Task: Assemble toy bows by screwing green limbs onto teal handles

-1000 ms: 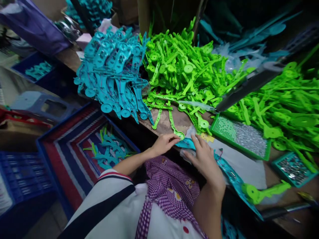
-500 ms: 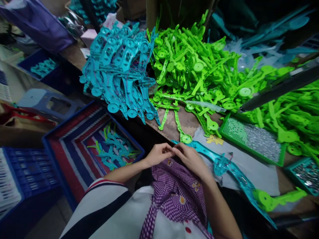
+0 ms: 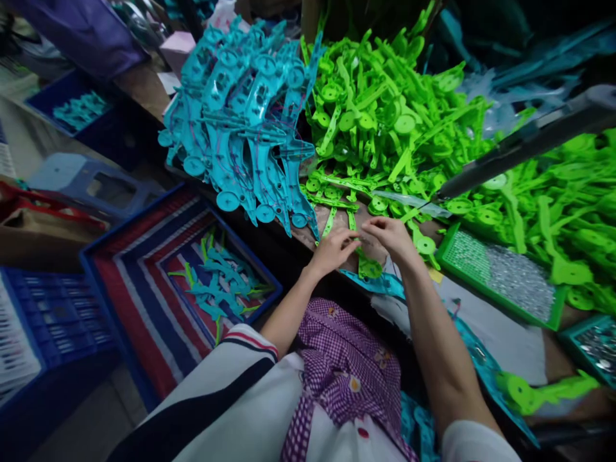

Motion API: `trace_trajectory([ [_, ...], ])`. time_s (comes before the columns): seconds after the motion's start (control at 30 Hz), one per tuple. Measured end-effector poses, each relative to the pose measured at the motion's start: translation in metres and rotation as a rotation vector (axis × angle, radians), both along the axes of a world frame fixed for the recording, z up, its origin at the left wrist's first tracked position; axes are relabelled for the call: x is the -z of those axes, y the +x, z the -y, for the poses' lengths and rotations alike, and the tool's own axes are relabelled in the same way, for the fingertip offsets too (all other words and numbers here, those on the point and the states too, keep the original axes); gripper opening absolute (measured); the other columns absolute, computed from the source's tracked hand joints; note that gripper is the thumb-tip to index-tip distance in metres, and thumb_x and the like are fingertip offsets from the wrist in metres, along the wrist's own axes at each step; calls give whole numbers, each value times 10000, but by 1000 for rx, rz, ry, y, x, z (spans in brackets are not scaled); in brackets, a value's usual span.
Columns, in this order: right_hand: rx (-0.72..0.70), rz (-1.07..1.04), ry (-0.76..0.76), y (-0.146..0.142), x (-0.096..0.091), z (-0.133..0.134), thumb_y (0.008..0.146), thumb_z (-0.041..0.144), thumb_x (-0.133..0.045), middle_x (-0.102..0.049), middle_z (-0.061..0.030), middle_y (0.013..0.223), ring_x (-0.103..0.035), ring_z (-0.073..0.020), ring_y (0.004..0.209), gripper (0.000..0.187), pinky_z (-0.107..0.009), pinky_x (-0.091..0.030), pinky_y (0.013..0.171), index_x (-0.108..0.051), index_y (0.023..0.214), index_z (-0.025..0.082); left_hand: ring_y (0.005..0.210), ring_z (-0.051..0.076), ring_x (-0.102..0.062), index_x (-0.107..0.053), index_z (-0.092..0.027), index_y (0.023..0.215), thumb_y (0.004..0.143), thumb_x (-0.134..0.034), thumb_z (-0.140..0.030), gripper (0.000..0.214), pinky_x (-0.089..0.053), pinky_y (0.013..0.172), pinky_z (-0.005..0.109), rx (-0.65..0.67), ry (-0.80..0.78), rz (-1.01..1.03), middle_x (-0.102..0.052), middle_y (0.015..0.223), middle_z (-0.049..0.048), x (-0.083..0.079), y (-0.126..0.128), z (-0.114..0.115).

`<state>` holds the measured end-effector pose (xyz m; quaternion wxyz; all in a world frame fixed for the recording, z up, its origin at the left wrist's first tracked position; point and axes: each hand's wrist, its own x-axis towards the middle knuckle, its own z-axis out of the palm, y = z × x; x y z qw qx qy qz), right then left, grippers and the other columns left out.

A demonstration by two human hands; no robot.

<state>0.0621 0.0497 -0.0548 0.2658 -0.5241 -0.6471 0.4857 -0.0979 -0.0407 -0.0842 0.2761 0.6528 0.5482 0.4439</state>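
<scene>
My left hand (image 3: 334,250) is closed in a pinch above the table's front edge. Just right of it, my right hand (image 3: 392,237) has its fingertips pressed together; whatever either pinch holds is too small to make out. Below and between the hands lies a bright green plastic arm with a round end (image 3: 369,265). A long turquoise plastic piece (image 3: 469,333) runs under my right forearm, and a green part (image 3: 522,393) sits at its lower end. Beyond my hands rise a stack of turquoise plastic frames (image 3: 240,128) with thin wires and a heap of green plastic arms (image 3: 380,109).
A green tray (image 3: 500,314) of small metal pieces stands at right, beside a teal tray (image 3: 570,340) of metal parts. A black-handled tool (image 3: 510,151) hangs over the green heap. At left is a blue-rimmed bin (image 3: 115,314) with a striped lining and loose parts.
Both hands have moved up and forward from above my lap to over the table, and have drawn slightly apart. My right forearm now covers part of the turquoise piece.
</scene>
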Motion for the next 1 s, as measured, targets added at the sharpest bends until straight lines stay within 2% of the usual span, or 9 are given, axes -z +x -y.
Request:
trace_trajectory([
  [0.13,14,79,-76,-22,20,-23,649,422,-659,-623,-9,630,-527,-136,589,258,-268,-410,574,-647,690,168,1269,245,-584,-704,-197,1142,949,-626,-311,237,-454,1114,467,229,83,-244,-686,1256,85,20,3,-6],
  [0.23,9,125,-97,-25,34,-28,658,425,-641,-577,13,577,-488,-120,542,249,-256,-369,526,-604,658,179,1317,256,-543,-707,-192,1180,952,-618,-339,286,-425,1144,468,268,86,-290,-669,1293,92,27,3,-7],
  [0.33,14,190,-57,-23,40,-26,659,409,-650,-554,21,567,-469,-114,547,238,-252,-341,527,-577,641,183,1298,254,-551,-720,-199,1164,950,-620,-348,279,-434,1130,460,264,71,-283,-677,1265,89,28,2,-8],
  [0.5,10,376,53,-27,36,-18,733,370,-587,-587,0,622,-508,-127,597,203,-260,-348,571,-579,669,178,1274,243,-560,-732,-191,1122,955,-612,-328,247,-449,1112,438,237,52,-270,-686,1228,85,26,4,-8],
  [0.7,-41,546,14,-38,27,-25,748,279,-576,-597,-19,626,-496,-131,589,135,-268,-324,561,-569,657,179,1241,244,-587,-738,-194,1086,950,-618,-327,225,-463,1100,438,229,33,-300,-691,1210,80,27,8,-7],
  [0.87,-120,529,-89,-41,26,-43,701,206,-631,-487,7,476,-469,-134,524,143,-269,-309,543,-549,584,192,1214,249,-605,-739,-161,1064,948,-616,-323,234,-482,1086,438,211,36,-323,-694,1195,108,28,9,-8],
  [1.0,-165,424,-175,-34,26,-39,781,239,-614,-515,26,492,-468,-112,466,145,-240,-345,512,-529,669,203,1224,241,-604,-731,-152,1102,948,-619,-316,251,-480,1094,419,231,69,-297,-697,1195,106,28,8,-9],
])
